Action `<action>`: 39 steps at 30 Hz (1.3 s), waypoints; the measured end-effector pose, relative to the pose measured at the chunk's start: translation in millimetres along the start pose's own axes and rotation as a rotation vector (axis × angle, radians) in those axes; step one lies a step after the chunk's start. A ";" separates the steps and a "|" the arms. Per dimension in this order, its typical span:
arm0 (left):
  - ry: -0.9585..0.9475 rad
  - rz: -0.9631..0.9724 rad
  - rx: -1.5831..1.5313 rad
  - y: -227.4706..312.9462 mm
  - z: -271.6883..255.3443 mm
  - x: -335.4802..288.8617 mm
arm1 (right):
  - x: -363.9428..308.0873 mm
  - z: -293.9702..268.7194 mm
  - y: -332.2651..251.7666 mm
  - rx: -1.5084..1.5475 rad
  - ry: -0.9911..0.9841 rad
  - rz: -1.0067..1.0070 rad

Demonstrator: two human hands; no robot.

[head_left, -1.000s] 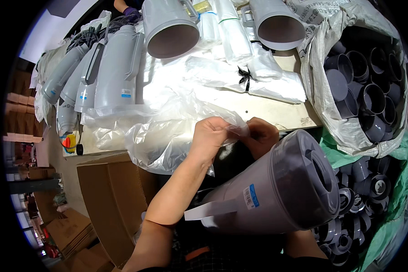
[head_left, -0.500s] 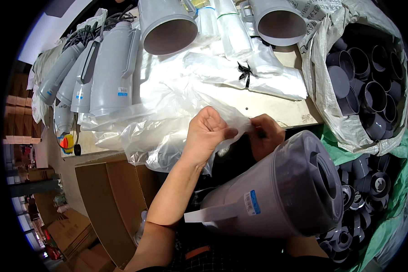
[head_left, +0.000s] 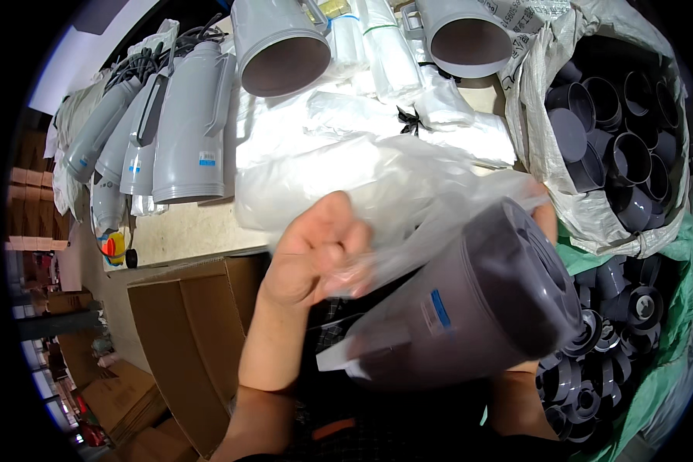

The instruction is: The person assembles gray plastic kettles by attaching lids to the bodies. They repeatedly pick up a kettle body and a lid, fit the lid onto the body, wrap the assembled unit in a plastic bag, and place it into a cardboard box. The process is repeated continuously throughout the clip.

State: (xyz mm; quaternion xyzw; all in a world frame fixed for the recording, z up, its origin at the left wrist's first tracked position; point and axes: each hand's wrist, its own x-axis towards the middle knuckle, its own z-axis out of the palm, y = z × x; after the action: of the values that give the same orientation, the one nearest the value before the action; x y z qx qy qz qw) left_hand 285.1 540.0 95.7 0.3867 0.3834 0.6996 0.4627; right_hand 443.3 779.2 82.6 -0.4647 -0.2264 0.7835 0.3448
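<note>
A thin clear plastic bag (head_left: pixel 408 177) is stretched out between my two hands above the near edge of the table. My left hand (head_left: pixel 312 250) is closed, gripping the bag's near side. On the far side of a grey thermos jug, my right hand (head_left: pixel 545 214) holds the bag's other end; its fingers are mostly hidden by the film and the jug. The lidded grey thermos jug (head_left: pixel 470 308) lies tilted across my lap and right forearm, its lid toward the right and its pale handle at the lower left. A blue-and-white label is on its side.
Grey jug bodies (head_left: pixel 189 127) stand at the table's left; two open-mouthed ones (head_left: pixel 281 38) lie at the back among stacked plastic bags (head_left: pixel 389 58). On the right, a white woven sack (head_left: pixel 527 115) holds dark cups, above a green sack (head_left: pixel 674 308) of grey lids. A cardboard box (head_left: pixel 181 331) sits lower left.
My hands have moved apart, the left toward me and left, the right to the right, spreading the bag between them. The jug has tilted slightly.
</note>
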 end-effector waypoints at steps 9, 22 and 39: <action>0.056 0.267 0.671 11.0 57.9 -19.2 | -24.5 -131.8 -3.5 -0.099 0.017 -0.660; -0.205 -0.437 1.100 -75.0 118.1 -337.8 | -172.8 -100.2 201.4 -0.767 -1.085 0.310; 1.725 0.741 -0.633 -85.9 -164.4 -455.1 | -198.5 -23.7 202.4 -0.898 -1.079 0.497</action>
State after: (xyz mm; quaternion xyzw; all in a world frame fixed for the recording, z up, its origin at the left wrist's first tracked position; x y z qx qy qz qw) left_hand 292.1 104.9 -132.9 -0.3012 0.2393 0.9122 -0.1414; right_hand 463.0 497.4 48.4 -0.1489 -0.5508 0.7899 -0.2249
